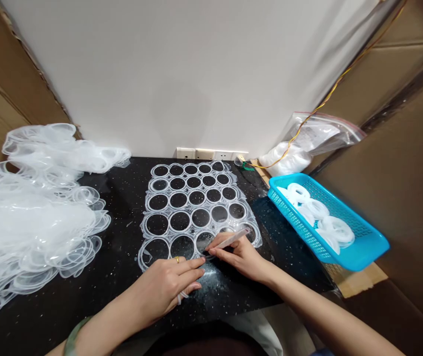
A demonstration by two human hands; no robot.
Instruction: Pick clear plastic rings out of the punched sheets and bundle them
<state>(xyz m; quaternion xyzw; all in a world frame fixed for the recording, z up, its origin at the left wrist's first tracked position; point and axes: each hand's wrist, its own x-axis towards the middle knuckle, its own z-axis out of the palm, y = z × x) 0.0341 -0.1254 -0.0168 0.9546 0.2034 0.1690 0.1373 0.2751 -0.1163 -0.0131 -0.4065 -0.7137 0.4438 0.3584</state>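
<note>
We see a black tabletop (122,257) flecked with white, a clear whitish sheet (192,207) patterned in rows of round holes, a pale tool (233,238), a blue lattice basket (367,247) of white rings (317,210), a yellow cable (330,96), a green bangle (73,336) and brown cardboard (400,163).

Clear sheet (190,210) of round holes lies flat; slim translucent tool (233,239) slants across its near edge

One perforated sheet (196,207) lies on the surface (122,237). Its round holes run in five rows: four rows show five holes each, and the nearest row is partly hidden. There are two hands, the left hand (166,287) and the right hand (239,257), and one slim tool (233,238). One blue basket (292,215) holds white rings (317,208) that overlap too much to count. There is also one zip bag (307,141) and one heap of clear offcuts (29,217).
</note>
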